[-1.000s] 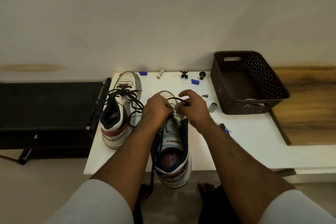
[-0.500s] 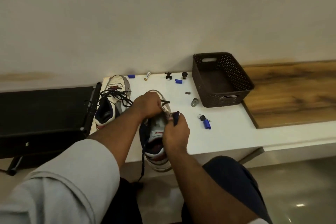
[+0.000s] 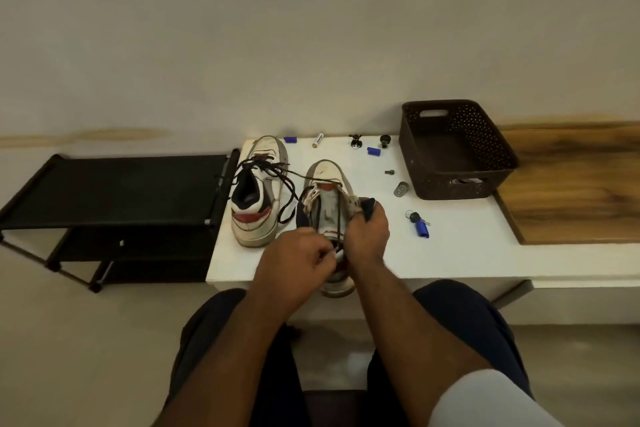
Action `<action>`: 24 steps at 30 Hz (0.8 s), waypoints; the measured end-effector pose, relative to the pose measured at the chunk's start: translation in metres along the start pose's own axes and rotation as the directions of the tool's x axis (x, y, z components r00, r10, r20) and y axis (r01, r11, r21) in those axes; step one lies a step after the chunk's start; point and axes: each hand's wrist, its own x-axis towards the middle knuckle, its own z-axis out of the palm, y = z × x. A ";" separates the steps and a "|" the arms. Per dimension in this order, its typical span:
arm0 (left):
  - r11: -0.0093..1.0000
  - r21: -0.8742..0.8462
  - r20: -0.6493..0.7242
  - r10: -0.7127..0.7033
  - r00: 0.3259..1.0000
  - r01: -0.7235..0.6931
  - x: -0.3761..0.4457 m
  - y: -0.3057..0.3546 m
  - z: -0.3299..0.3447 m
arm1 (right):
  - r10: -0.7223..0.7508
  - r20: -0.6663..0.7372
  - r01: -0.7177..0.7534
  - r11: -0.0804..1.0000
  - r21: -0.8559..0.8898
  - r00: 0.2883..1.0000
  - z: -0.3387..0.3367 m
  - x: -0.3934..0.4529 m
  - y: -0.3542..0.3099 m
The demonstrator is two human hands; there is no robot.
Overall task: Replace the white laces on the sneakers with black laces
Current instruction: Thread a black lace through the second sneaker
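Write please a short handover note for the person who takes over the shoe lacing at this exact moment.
Left hand: pinches the black lace near the heel of the near sneaker.
Right hand: grips that sneaker's right collar, spreading it open.
Far sneaker stands to the left on the white table, with a loose, untied black lace through it.
Done: no white laces visible on either shoe; the near sneaker's black lace crosses at the toe.
Left: thread the near sneaker's remaining eyelets, then tidy and tie both.
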 end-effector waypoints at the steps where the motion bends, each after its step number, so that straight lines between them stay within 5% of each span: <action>1: 0.996 -0.085 -0.005 0.012 1.000 -0.012 -0.010 0.007 -0.001 | 0.004 0.009 -0.004 1.000 -0.001 1.000 -0.001 0.001 0.000; 3: 0.984 -0.175 0.016 -0.018 1.000 0.021 -0.031 0.014 0.001 | 0.012 0.044 -0.012 1.000 0.001 0.999 -0.004 0.001 -0.001; 6: 0.950 -0.214 -0.048 -0.242 0.969 0.227 -0.042 -0.001 0.009 | -0.007 0.147 0.004 1.000 0.025 0.989 -0.008 -0.003 -0.005; 8: 0.921 -0.244 -0.135 -0.342 0.930 0.303 -0.039 -0.011 0.010 | -0.217 0.209 0.246 0.961 -0.124 0.954 -0.016 -0.008 -0.008; 11: 0.902 -0.311 -0.225 -0.375 0.899 0.299 -0.033 -0.013 0.010 | -0.505 0.551 0.717 0.637 -0.281 0.665 -0.036 -0.015 -0.015; 14: 0.888 -0.358 -0.232 -0.384 0.894 0.289 -0.030 -0.014 0.014 | -0.391 0.775 0.826 0.487 -0.283 0.496 -0.050 -0.024 -0.017; 18: 0.833 -0.486 -0.172 -0.387 0.906 0.264 -0.032 -0.008 0.011 | -0.526 0.697 0.854 0.452 -0.256 0.488 -0.053 -0.026 -0.013; 21: 0.711 -0.576 0.009 -0.487 0.874 0.402 -0.036 -0.004 0.003 | -0.588 0.626 0.830 0.526 -0.186 0.513 -0.055 -0.033 -0.021; 24: 0.773 -0.411 0.211 -0.435 0.875 0.483 -0.039 -0.009 0.000 | -0.604 0.562 0.789 0.594 -0.153 0.565 -0.060 -0.041 -0.025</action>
